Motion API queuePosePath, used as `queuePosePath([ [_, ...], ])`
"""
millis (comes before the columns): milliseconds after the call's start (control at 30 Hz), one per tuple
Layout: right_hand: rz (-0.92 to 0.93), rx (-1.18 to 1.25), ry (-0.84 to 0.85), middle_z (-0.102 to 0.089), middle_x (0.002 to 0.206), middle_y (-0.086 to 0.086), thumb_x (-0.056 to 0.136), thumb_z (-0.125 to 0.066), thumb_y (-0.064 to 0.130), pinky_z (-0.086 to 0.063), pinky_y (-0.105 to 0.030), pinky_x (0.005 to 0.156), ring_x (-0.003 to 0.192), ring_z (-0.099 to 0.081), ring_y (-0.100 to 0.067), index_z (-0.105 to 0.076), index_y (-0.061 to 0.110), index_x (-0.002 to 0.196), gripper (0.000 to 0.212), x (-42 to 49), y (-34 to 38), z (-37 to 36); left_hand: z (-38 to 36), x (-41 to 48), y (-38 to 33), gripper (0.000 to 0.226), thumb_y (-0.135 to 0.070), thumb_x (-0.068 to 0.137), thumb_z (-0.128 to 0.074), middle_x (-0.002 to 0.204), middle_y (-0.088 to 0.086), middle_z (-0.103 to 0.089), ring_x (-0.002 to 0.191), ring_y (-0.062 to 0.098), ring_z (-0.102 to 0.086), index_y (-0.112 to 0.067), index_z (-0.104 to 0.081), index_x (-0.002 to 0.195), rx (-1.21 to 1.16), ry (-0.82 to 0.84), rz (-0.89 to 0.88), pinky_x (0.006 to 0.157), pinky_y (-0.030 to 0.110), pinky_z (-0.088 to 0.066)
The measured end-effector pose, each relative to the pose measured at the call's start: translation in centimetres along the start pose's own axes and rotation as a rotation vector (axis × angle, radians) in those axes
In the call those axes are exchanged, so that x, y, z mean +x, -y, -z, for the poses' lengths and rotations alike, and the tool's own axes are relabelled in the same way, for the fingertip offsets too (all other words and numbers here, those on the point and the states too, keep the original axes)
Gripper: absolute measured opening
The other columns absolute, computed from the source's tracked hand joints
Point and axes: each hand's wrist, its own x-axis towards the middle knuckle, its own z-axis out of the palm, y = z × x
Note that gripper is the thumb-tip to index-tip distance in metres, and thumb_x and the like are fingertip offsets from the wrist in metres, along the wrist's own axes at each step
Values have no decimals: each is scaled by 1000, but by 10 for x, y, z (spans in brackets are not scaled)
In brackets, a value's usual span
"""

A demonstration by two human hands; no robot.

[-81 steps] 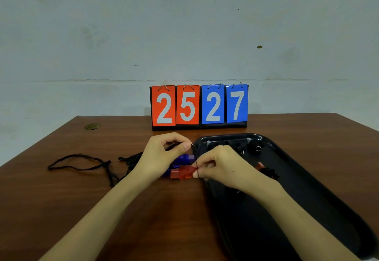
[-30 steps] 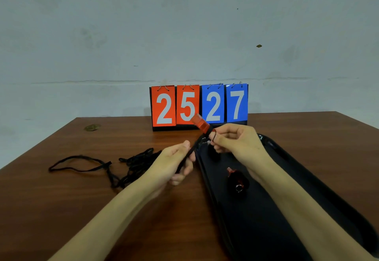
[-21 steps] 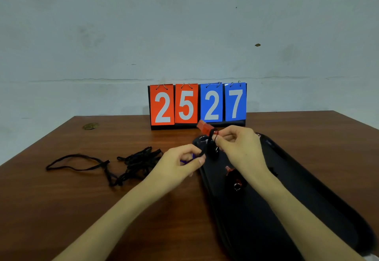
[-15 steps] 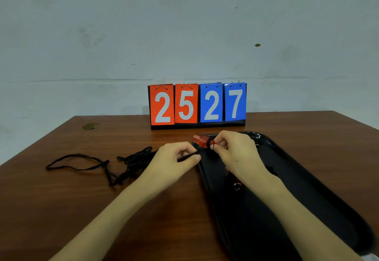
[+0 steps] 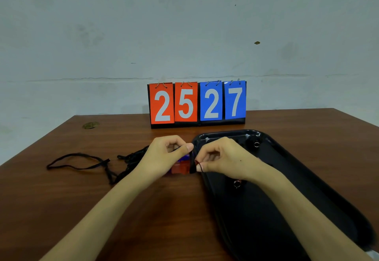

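**Red whistle low between two pinching hands, at the tray's left rim**

The red whistle (image 5: 180,168) lies at table level just left of the black tray (image 5: 266,219), directly between the hands. A short stretch of black cord (image 5: 192,164) runs up from it. The left hand (image 5: 164,154) pinches the cord's upper end between thumb and forefinger. The right hand (image 5: 223,158), fingers curled, pinches the lower end right beside the whistle. A blue whistle (image 5: 183,159) sits just behind the red one, partly hidden by the left hand.

The tray's rim runs close along the right of the whistle. A tangle of black lanyards (image 5: 131,158) lies left of the left hand. The wooden table (image 5: 82,209) is bare nearer the person, and the scoreboard (image 5: 196,103) stands well behind.

Half a second ago the right hand held the red whistle raised over the tray's far left corner. It now sits lower and nearer the person, and both hands have come down with it.
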Motion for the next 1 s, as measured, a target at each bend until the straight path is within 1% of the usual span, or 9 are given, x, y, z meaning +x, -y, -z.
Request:
queuePosePath([
  [67, 21, 49, 3, -66, 79, 7, 80, -71, 17, -52, -16, 70, 72, -61, 0, -69, 20, 84, 5, 0, 1, 1, 3, 0, -2, 17, -34, 85, -62, 80, -2, -68, 66, -1, -60, -22, -66, 72, -93, 2, 67, 55, 7, -45],
  [133, 43, 113, -9, -67, 79, 5, 80, -71, 16, -55, -23, 75, 73, -63, -5, -68, 23, 81, 8, 0, 1, 3, 8, 0, -4, 23, -41, 82, -62, 79, 5, -67, 53, 5, -56, -22, -66, 70, -205, 44, 162, 45, 14, -42],
  [200, 62, 214, -35, -67, 73, 6, 79, -71, 13, -56, -24, 74, 70, -64, -7, -67, 23, 79, 11, 0, 2, 6, 10, -2, -5, 29, -44, 76, -61, 62, 8, -57, 40, 9, -40, -16, -64, 70, -338, 118, 204, 39, 18, -29],
  [300, 68, 331, -88, -67, 69, 6, 80, -69, 9, -55, -20, 72, 67, -64, -7, -67, 20, 78, 12, -1, 5, 9, 4, -4, -4, 31, -38, 84, -54, 52, 5, -48, 38, 10, -28, -9, -61, 76, -443, 185, 186, 42, 23, -20],
  [467, -40, 397, -267, -67, 76, -2, 82, -68, 11, -55, -21, 71, 70, -64, -12, -66, 16, 83, 6, 2, 1, 8, -10, -7, 1, 35, -32, 95, -45, 50, 4, -47, 35, 7, -26, -6, -64, 81, -489, 213, 202, 37, 18, -19],
  [567, -148, 290, -407, -67, 78, -1, 83, -68, 14, -52, -18, 68, 70, -62, -8, -64, 20, 81, 8, 5, -6, 9, -13, -6, 2, 34, -32, 96, -44, 50, 2, -47, 34, 7, -27, -5, -64, 87, -447, 224, 189, 36, 18, -21],
  [700, -213, 35, -519, -62, 80, 6, 85, -66, 19, -42, -12, 65, 72, -55, -4, -62, 21, 85, 4, 7, -12, 5, -16, -6, 4, 34, -31, 97, -43, 48, 2, -48, 33, 9, -29, -8, -64, 83, -328, 235, 144, 35, 17, -24],
  [800, -208, -135, -474, -57, 79, 11, 87, -64, 21, -41, -14, 67, 71, -52, -2, -59, 22, 88, 5, 7, -14, 2, -16, -6, 2, 34, -31, 97, -44, 49, 2, -49, 33, 8, -29, -8, -64, 83, -333, 246, 139, 34, 17, -25],
  [1000, -93, -355, -244, -56, 81, 13, 88, -61, 24, -45, -21, 76, 78, -53, -3, -59, 23, 90, 3, 3, -10, -1, -3, -1, -4, 33, -30, 94, -47, 46, -1, -49, 33, 6, -32, -11, -65, 74, -275, 237, 121, 34, 16, -26],
])
